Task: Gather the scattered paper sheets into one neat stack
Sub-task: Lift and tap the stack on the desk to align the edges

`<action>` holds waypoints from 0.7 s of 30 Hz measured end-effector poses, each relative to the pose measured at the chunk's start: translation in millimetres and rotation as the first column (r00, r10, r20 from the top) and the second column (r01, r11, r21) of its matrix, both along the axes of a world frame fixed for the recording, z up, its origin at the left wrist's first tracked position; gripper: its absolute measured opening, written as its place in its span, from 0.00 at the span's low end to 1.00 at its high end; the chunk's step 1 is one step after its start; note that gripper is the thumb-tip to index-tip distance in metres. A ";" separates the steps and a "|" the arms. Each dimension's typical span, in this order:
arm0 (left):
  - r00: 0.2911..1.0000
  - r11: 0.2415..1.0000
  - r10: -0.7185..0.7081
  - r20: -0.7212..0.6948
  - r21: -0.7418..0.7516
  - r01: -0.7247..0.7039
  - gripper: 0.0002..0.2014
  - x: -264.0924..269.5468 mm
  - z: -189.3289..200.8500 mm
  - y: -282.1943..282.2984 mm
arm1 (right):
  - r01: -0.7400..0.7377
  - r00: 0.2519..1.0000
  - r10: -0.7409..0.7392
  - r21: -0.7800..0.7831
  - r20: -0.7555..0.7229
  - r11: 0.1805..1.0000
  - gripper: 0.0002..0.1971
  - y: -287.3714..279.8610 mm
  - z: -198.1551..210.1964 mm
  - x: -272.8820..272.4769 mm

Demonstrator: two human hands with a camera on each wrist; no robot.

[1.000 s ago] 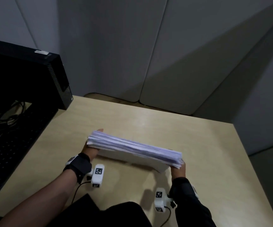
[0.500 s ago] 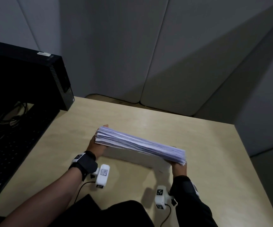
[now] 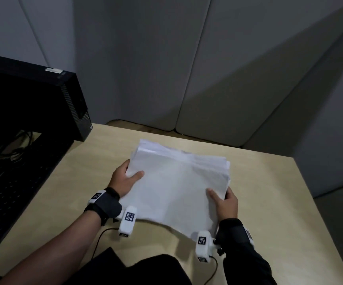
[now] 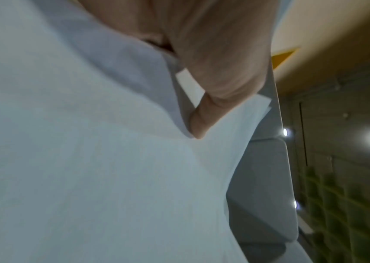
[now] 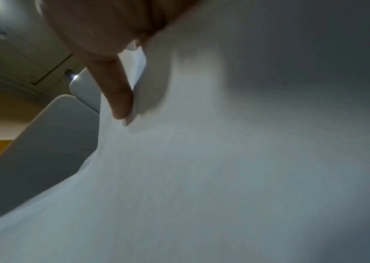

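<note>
A thick stack of white paper sheets (image 3: 176,184) is held above the wooden table (image 3: 269,192), its broad face turned up toward me and its far edge uneven. My left hand (image 3: 125,177) grips the stack's left edge, thumb on top and fingers hidden beneath. At the right edge my right hand (image 3: 224,200) grips the same way, thumb on the top sheet. The left wrist view shows the paper (image 4: 89,160) filling the frame with the left hand's thumb (image 4: 213,97) pressed on it. In the right wrist view the paper (image 5: 224,169) lies under the right hand's thumb (image 5: 116,92).
A black computer tower (image 3: 43,95) stands at the table's back left. A black keyboard (image 3: 12,192) with cables lies along the left side. Grey partition panels (image 3: 187,68) close off the back. The table's right edge (image 3: 318,212) drops to the floor.
The stack stood on its long edge between both hands; now it is tipped flat with its face up. Both hands have turned so the thumbs lie on top.
</note>
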State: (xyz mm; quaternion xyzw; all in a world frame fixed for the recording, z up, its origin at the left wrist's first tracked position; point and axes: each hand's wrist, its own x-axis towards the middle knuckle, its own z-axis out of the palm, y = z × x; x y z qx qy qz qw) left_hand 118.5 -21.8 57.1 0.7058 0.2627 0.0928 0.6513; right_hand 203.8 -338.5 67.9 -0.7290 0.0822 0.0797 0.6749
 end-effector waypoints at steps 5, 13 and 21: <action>0.991 0.961 0.003 -0.135 -0.274 -0.040 0.14 -1.4 -15.0 4.8 | -0.019 0.978 0.011 -0.036 -0.210 0.999 0.12 -5.6 -20.5 0.2; 0.894 0.990 -0.125 -0.431 -0.117 0.082 0.22 -44.1 -71.0 4.0 | -0.266 0.849 0.167 -0.132 -0.502 0.955 0.24 -8.4 -82.2 -35.8; 0.916 0.916 0.183 -0.358 -0.276 -0.291 0.17 -68.2 -84.2 5.7 | -0.093 0.797 0.146 0.119 -0.586 0.989 0.23 -20.1 -68.0 -58.4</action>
